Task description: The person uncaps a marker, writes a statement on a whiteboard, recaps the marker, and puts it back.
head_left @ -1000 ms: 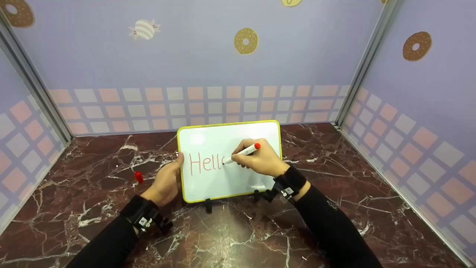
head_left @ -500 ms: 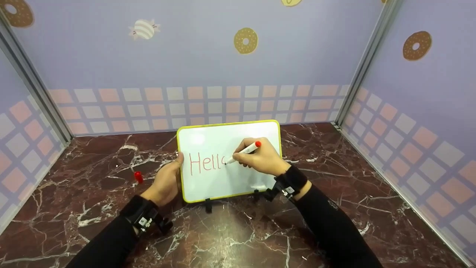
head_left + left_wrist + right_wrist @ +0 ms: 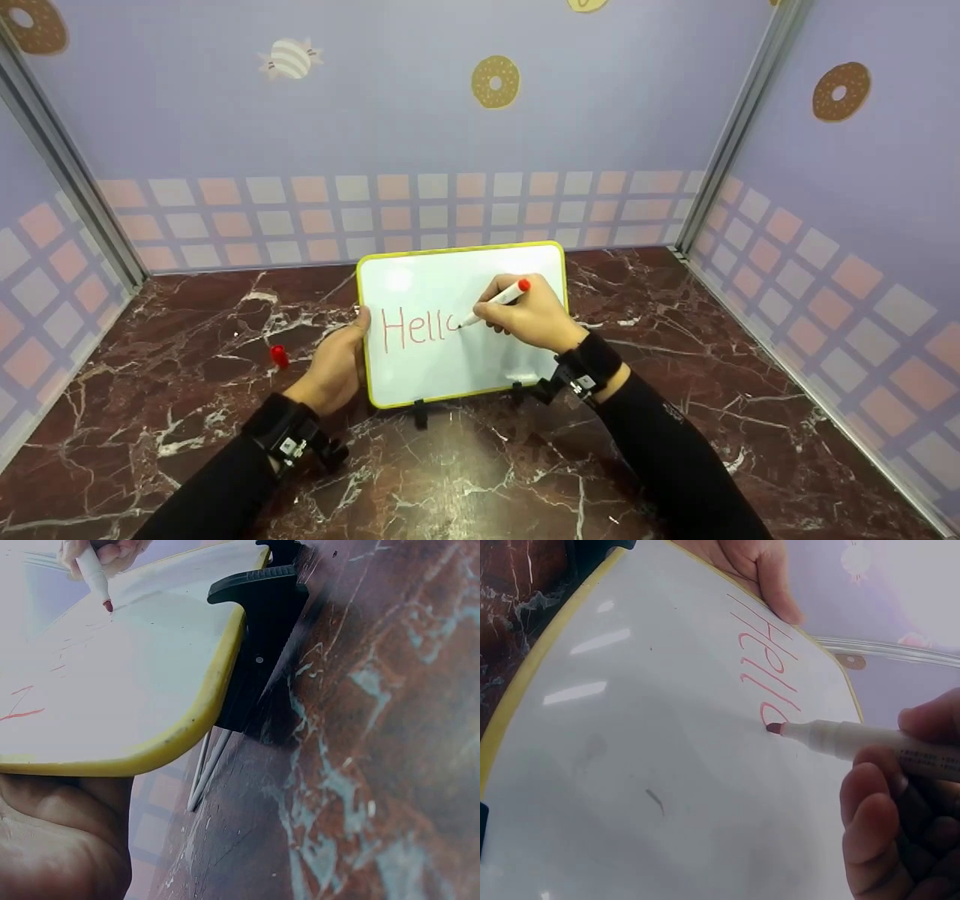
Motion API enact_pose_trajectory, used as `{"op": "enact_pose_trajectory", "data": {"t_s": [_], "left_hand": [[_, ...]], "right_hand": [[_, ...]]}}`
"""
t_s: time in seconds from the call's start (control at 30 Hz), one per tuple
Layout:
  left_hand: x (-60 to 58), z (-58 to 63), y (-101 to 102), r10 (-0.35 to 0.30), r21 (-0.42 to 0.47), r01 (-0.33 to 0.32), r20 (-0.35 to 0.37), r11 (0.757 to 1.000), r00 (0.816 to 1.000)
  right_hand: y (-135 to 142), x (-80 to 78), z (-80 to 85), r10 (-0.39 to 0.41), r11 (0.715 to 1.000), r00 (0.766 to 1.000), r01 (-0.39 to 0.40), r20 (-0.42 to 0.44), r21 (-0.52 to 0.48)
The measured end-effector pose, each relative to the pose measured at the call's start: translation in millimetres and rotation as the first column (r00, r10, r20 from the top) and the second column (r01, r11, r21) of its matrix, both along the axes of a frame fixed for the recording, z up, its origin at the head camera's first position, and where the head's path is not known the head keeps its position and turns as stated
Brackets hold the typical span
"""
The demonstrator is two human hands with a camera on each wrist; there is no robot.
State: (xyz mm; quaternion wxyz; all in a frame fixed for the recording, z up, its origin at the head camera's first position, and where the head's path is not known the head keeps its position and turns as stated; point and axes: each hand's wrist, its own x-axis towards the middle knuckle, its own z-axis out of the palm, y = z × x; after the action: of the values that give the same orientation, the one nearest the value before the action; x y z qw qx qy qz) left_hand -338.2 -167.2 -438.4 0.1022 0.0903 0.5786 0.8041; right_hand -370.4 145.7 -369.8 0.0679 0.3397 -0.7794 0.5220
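A whiteboard (image 3: 435, 279) with a yellow frame leans back on the table, red letters "Hell" and a curved stroke across it. My left hand (image 3: 335, 369) grips its left edge, thumb at the front rim and the other fingers hidden behind. With thumb and fingers, my right hand (image 3: 534, 313) pinches a white marker (image 3: 511, 292) with a red end. In the right wrist view, the red tip of the marker (image 3: 832, 736) is right at the lower end of the curved stroke.
A red marker cap (image 3: 279, 356) stands on the dark marbled table (image 3: 450, 487), left of the board. Black feet (image 3: 259, 637) hold up the board's lower edge, with thin grey rods (image 3: 206, 769) behind. Patterned walls (image 3: 390, 135) enclose the back and sides.
My right hand and the marker have shifted slightly right and up, and the tip has followed along the curved stroke after "Hell". The left hand and the board have stayed still.
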Motion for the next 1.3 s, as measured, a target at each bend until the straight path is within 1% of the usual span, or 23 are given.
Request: {"op": "enact_pose_trajectory", "data": {"t_s": [0.17,0.4,0.77,0.9,1.1,1.3], "left_hand": [[0.0,0.2,-0.5,-0.011,-0.008,0.011,-0.007,1.0,1.0],[-0.4,0.0,-0.2,-0.007,-0.002,0.007,0.005,1.0,1.0],[-0.9,-0.6,-0.8,-0.037,0.002,0.037,-0.01,0.999,0.999],[-0.6,-0.2,-0.2,-0.026,-0.004,0.026,-0.007,1.0,1.0],[-0.5,0.1,0.5,0.008,-0.011,-0.008,0.006,1.0,1.0],[-0.3,-0.2,0.1,-0.006,0.003,0.006,-0.002,1.0,1.0]], "right_hand": [[0.4,-0.1,0.8,-0.008,1.0,1.0,0.008,0.008,-0.011],[0.7,0.1,0.5,-0.028,0.999,1.0,0.028,0.014,-0.026],[-0.5,0.3,-0.2,-0.057,0.997,0.998,0.057,0.003,-0.051],[-1.3,0.4,-1.1,-0.048,0.997,0.999,0.047,-0.009,-0.063],[-2.6,0.2,-2.0,-0.038,0.998,0.999,0.036,-0.037,-0.059],[-3.2,0.7,-2.0,-0.04,0.998,0.998,0.038,-0.038,-0.056]]}}
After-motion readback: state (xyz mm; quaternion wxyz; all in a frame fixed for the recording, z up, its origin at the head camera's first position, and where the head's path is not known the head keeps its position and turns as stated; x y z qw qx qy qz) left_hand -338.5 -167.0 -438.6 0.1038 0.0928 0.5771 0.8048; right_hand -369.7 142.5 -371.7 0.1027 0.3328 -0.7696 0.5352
